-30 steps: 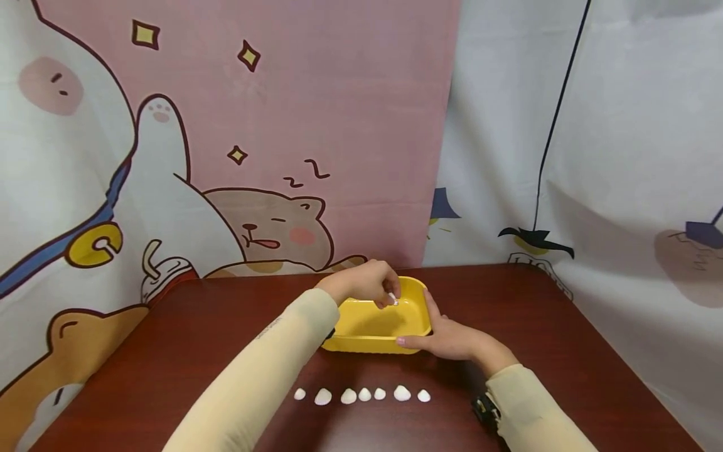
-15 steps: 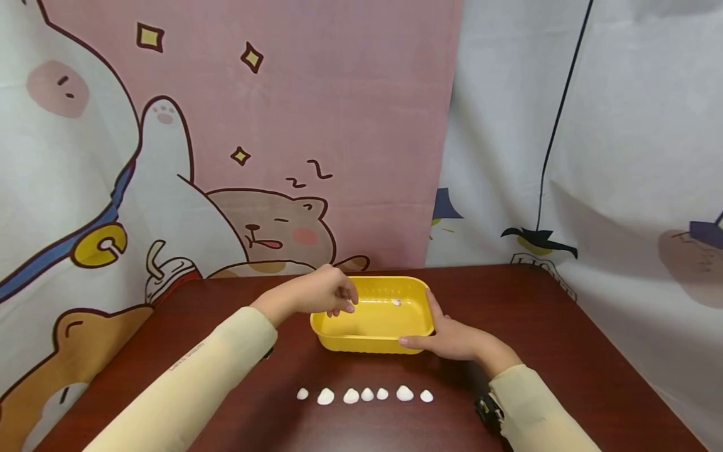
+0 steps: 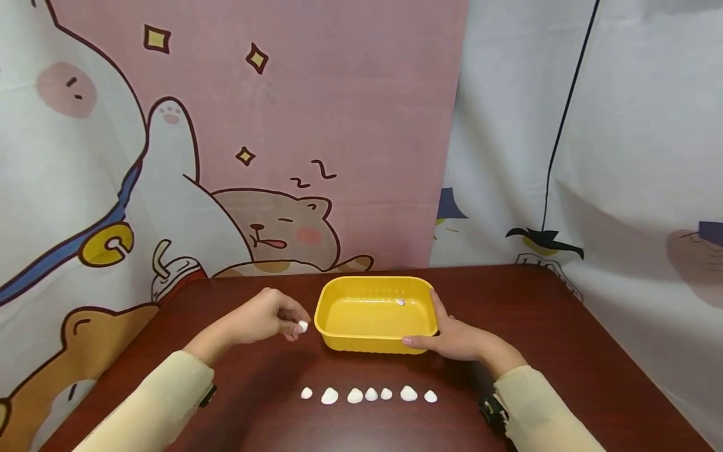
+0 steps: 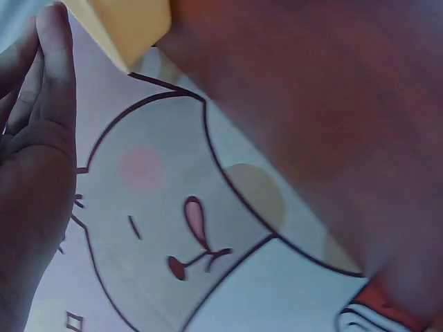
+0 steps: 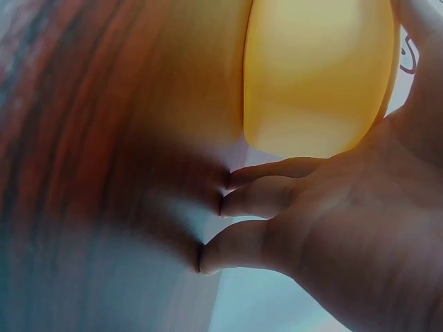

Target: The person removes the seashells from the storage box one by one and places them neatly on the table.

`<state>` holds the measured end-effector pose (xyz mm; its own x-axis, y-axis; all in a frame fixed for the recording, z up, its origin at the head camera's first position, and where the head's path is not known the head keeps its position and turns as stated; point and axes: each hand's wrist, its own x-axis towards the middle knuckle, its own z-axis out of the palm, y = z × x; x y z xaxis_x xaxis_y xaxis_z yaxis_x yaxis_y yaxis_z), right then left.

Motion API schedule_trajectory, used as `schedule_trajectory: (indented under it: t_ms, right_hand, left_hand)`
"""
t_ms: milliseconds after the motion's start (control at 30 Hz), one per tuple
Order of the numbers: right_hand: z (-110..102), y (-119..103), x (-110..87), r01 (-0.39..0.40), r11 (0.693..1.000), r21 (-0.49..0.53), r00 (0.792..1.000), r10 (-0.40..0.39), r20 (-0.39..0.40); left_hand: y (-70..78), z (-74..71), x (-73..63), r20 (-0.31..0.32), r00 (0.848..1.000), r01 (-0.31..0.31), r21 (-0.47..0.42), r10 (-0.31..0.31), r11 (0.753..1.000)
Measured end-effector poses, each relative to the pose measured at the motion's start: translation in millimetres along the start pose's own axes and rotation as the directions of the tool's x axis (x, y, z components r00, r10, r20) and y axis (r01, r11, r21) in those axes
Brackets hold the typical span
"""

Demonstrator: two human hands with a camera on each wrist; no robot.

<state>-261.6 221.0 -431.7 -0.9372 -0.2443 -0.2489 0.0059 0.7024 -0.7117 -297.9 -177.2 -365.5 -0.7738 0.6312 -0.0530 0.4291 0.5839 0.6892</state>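
Observation:
In the head view my left hand (image 3: 268, 319) pinches a small white seashell (image 3: 303, 326) at its fingertips, just left of the yellow plastic tub (image 3: 367, 344). Inside the tub, toward the right, lies another small shell (image 3: 400, 302). My right hand (image 3: 463, 339) rests against the tub's right front corner, thumb on the front wall and a finger along the right side. From the right wrist, the extended fingers (image 5: 259, 197) touch the tabletop beside the tub (image 5: 315, 83). The left wrist view shows part of my left hand (image 4: 41, 131); its shell is hidden there.
Several white shells (image 3: 330, 395) lie in a row on the dark red-brown table (image 3: 536, 326), in front of the tub. A cartoon-printed cloth (image 3: 367, 125) hangs behind the table's far edge.
My left hand has let go of a shell inside the tub and moved left, out past the rim. Another shell now shows at its fingertips. The right hand stays at the tub.

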Motion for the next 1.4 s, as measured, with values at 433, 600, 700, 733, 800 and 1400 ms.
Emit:
schedule_trajectory:
  t_ms: [433, 600, 700, 733, 800, 1400]
  right_hand:
    - [-7, 1, -1.2, -0.007, 1.000, -0.013, 1.000, 0.006, -0.021]
    - [-7, 0, -1.5, -0.010, 1.000, -0.011, 1.000, 0.010, -0.020]
    - [-8, 0, -0.9, -0.011, 1.000, -0.010, 1.000, 0.011, -0.020]
    - [-8, 0, -0.7, -0.010, 1.000, -0.009, 1.000, 0.010, -0.021]
    - [-8, 1, -0.5, -0.008, 1.000, -0.012, 1.000, 0.008, -0.023]
    - [0, 0, -1.8, -0.005, 1.000, 0.006, 1.000, 0.005, -0.008]
  left_hand:
    - [-45.9, 38.7, -31.0, 0.101, 0.994, 0.057, -0.067, -0.050, 0.996]
    - [-48.1, 49.3, -40.7, 0.129, 0.991, 0.050, -0.059, -0.042, 0.997]
    - [-45.5, 52.6, -44.9, 0.118, 0.993, 0.024, -0.014, -0.022, 1.000]
    - [-44.4, 53.0, -45.9, 0.110, 0.994, 0.004, 0.017, -0.006, 1.000]
    - [-42.8, 53.1, -46.7, 0.091, 0.995, -0.052, 0.099, 0.043, 0.994]
    - [-31.3, 42.6, -40.6, 0.086, 0.993, -0.098, 0.258, 0.079, 0.961]
